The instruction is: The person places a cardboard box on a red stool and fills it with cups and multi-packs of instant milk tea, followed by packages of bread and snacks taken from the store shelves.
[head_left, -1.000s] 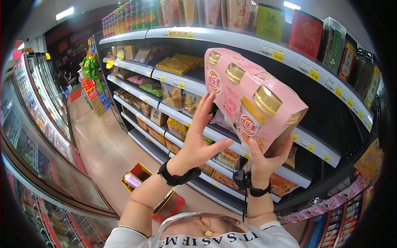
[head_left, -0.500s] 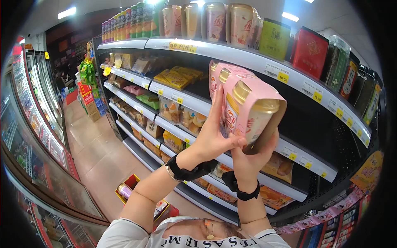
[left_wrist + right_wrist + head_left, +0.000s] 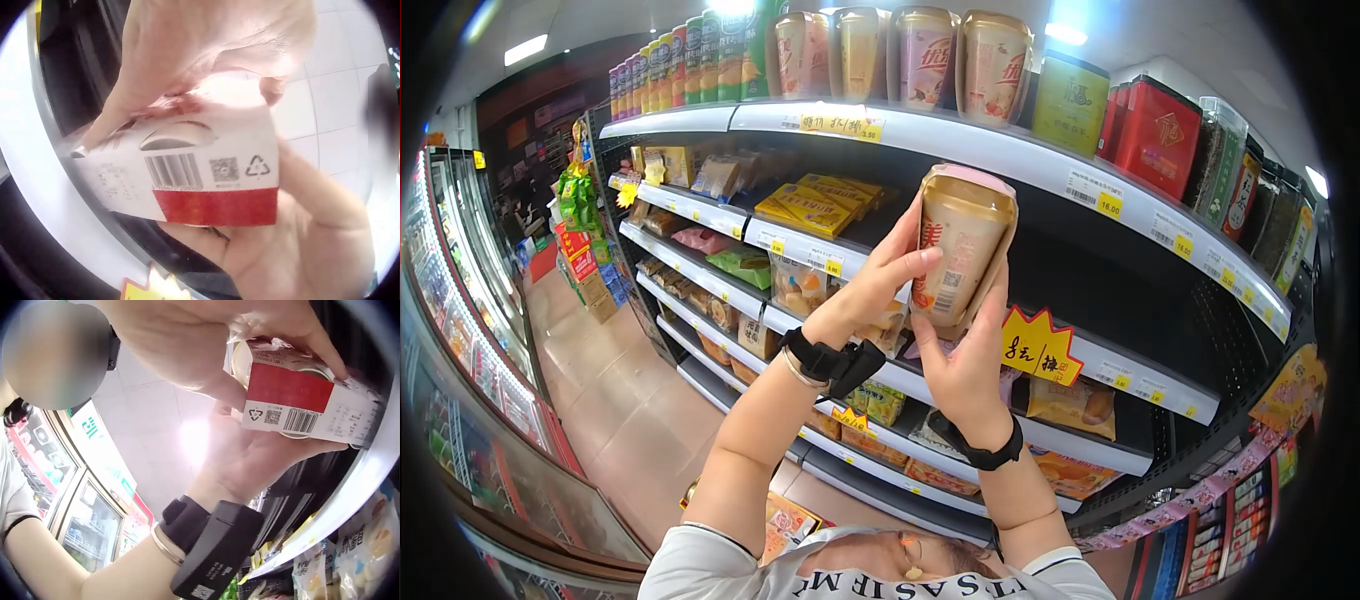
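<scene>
Both hands hold a pack of milk tea cups (image 3: 962, 235) out in front of the middle shelves, one gold-rimmed cup end facing the head camera. My left hand (image 3: 885, 275) grips its left side, thumb across the front of the cup. From the lower right, my right hand (image 3: 970, 365) supports the pack, thumb near the cup's base and fingers along the right side. The left wrist view shows the pack's white and red underside (image 3: 215, 206) with a barcode between the two hands. In the right wrist view the same cardboard (image 3: 290, 390) lies between both hands.
Above stands a shelf with single milk tea cups (image 3: 925, 60), snack cans (image 3: 705, 60) and a red tin (image 3: 1157, 125). A starburst price sign (image 3: 1038, 345) hangs at the right. Yellow packets (image 3: 815, 203) lie on the shelf behind. Glass-door coolers (image 3: 485, 330) line the aisle's left.
The pack has turned from showing its row of cups to showing one end, and has moved left. My left hand, first spread beside it, now grips it. A starburst sign has come into view.
</scene>
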Tool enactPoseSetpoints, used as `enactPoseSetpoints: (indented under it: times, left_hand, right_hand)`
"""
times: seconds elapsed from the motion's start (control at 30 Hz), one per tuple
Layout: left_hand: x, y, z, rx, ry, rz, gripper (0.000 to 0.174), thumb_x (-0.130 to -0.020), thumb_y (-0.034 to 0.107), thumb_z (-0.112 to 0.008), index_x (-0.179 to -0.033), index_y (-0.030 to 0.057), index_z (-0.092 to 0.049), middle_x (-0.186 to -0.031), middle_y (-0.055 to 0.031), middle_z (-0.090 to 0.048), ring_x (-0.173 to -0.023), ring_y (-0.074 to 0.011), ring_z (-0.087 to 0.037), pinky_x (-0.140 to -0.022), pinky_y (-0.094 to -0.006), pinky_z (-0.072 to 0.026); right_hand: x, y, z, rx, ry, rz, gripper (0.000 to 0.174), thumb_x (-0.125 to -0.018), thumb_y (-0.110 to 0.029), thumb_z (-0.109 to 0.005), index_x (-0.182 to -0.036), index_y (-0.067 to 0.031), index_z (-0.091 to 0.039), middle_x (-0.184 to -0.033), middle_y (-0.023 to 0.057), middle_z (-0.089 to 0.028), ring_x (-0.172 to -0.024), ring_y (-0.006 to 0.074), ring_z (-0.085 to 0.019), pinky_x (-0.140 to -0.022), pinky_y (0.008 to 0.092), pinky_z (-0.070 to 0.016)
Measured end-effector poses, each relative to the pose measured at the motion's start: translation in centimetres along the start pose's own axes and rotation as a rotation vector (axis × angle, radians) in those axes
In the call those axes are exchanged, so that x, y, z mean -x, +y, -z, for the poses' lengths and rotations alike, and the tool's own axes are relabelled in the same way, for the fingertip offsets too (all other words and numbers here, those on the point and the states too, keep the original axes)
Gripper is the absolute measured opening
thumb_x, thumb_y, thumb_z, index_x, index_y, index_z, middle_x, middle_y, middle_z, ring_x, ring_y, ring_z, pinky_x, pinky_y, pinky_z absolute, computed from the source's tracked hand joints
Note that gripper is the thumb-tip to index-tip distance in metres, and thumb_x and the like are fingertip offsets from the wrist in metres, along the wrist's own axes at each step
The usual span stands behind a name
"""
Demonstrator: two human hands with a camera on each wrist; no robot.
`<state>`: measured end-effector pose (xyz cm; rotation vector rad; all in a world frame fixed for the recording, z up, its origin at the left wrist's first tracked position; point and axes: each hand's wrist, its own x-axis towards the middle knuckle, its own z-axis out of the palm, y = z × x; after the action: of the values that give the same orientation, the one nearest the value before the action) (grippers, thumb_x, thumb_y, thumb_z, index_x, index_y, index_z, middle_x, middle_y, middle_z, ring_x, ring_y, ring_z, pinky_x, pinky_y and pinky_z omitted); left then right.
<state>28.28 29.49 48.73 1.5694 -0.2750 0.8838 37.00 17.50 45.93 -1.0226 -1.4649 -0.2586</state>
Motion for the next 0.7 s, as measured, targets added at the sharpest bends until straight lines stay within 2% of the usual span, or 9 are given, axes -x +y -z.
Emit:
enactPoseSetpoints:
  times: [0.03, 0.1, 0.23, 0.27, 0.3, 0.37, 0.4, 0.5, 0.7]
  left_hand:
    - [0.0, 0.0, 0.3, 0.007, -0.007, 0.000, 0.077, -0.088, 0.026, -0.054, -0.144, 0.0074, -0.004, -0.142, -0.0100, -0.026, -0.128, -0.0180, -0.028, -0.104, -0.0317, -0.0257]
    - [0.0, 0.0, 0.6, -0.015, 0.057, 0.040, 0.066, -0.089, 0.031, -0.053, -0.141, 0.0094, -0.020, -0.135, -0.0061, -0.035, -0.122, -0.0158, -0.036, -0.099, -0.0324, -0.0330]
    - [-0.3, -0.4, 1.1, 0.017, 0.132, 0.098, 0.059, -0.092, 0.033, -0.049, -0.141, 0.0146, -0.022, -0.132, -0.0019, -0.038, -0.119, -0.0122, -0.038, -0.097, -0.0306, -0.0347]
    - [-0.6, -0.7, 1.5, -0.017, 0.149, 0.086, 0.057, -0.093, 0.033, -0.047, -0.141, 0.0154, -0.022, -0.130, -0.0007, -0.040, -0.117, -0.0106, -0.040, -0.096, -0.0303, -0.0353]
    - [-0.9, -0.9, 1.7, -0.053, 0.165, 0.074, 0.054, -0.094, 0.033, -0.045, -0.141, 0.0163, -0.023, -0.128, 0.0005, -0.042, -0.115, -0.0091, -0.041, -0.095, -0.0300, -0.0360]
    - [-1.2, -1.2, 2.0, -0.096, 0.195, 0.092, 0.050, -0.096, 0.030, -0.041, -0.141, 0.0153, -0.024, -0.124, 0.0011, -0.045, -0.112, -0.0081, -0.043, -0.094, -0.0297, -0.0371]
    - [-1.5, -1.4, 2.1, -0.079, 0.197, 0.102, 0.049, -0.096, 0.029, -0.041, -0.140, 0.0150, -0.025, -0.124, 0.0005, -0.045, -0.112, -0.0086, -0.044, -0.095, -0.0299, -0.0370]
    - [-2.6, -2.0, 2.5, -0.070, 0.206, 0.139, 0.048, -0.096, 0.023, -0.039, -0.141, 0.0121, -0.024, -0.127, -0.0033, -0.044, -0.113, -0.0102, -0.042, -0.095, -0.0274, -0.0354]
    - [-4.7, -3.3, 2.9, -0.124, 0.232, 0.173, 0.049, -0.096, 0.017, -0.040, -0.141, 0.0082, -0.024, -0.129, -0.0098, -0.043, -0.117, -0.0154, -0.040, -0.098, -0.0280, -0.0330]
  right_hand:
    - [-0.2, 0.2, -0.2, 0.009, 0.003, -0.002, 0.081, -0.075, -0.003, -0.062, -0.136, 0.0060, -0.010, -0.135, 0.0268, -0.026, -0.124, 0.0390, -0.034, -0.101, 0.0414, -0.0308]
    - [-0.6, 0.9, -0.7, 0.015, -0.023, -0.041, 0.079, -0.076, 0.000, -0.060, -0.136, 0.0069, -0.010, -0.135, 0.0267, -0.026, -0.124, 0.0390, -0.034, -0.102, 0.0407, -0.0305]
    - [-1.2, 2.4, -1.0, 0.152, -0.050, -0.022, 0.078, -0.077, 0.000, -0.058, -0.137, 0.0064, -0.008, -0.137, 0.0288, -0.023, -0.126, 0.0401, -0.032, -0.102, 0.0398, -0.0309]
    - [-1.3, 2.5, -1.2, 0.144, -0.052, -0.033, 0.076, -0.078, -0.001, -0.056, -0.138, 0.0041, -0.009, -0.138, 0.0281, -0.024, -0.125, 0.0398, -0.033, -0.102, 0.0460, -0.0294]
    - [-1.4, 2.8, -1.1, 0.148, -0.051, -0.039, 0.076, -0.078, -0.001, -0.056, -0.138, 0.0041, -0.009, -0.138, 0.0281, -0.024, -0.125, 0.0398, -0.033, -0.102, 0.0460, -0.0294]
    - [-1.5, 3.6, -0.8, 0.429, -0.136, -0.096, 0.075, -0.080, -0.003, -0.054, -0.139, 0.0013, -0.009, -0.138, 0.0256, -0.027, -0.123, 0.0389, -0.037, -0.101, 0.0541, -0.0264]
    - [-1.6, 3.8, -0.8, 0.502, -0.117, -0.106, 0.074, -0.081, -0.004, -0.052, -0.140, -0.0013, -0.008, -0.134, 0.0245, -0.036, -0.118, 0.0380, -0.044, -0.099, 0.0598, -0.0240]
    - [-2.2, 3.8, -0.5, 0.549, -0.120, -0.130, 0.074, -0.081, -0.003, -0.050, -0.140, -0.0019, -0.006, -0.123, 0.0251, -0.048, -0.109, 0.0377, -0.051, -0.099, 0.0594, -0.0241]
    - [-3.0, 6.0, -0.3, 0.630, -0.140, -0.205, 0.072, -0.082, -0.005, -0.047, -0.140, -0.0016, -0.004, -0.098, 0.0235, -0.061, -0.093, 0.0367, -0.059, -0.099, 0.0600, -0.0238]
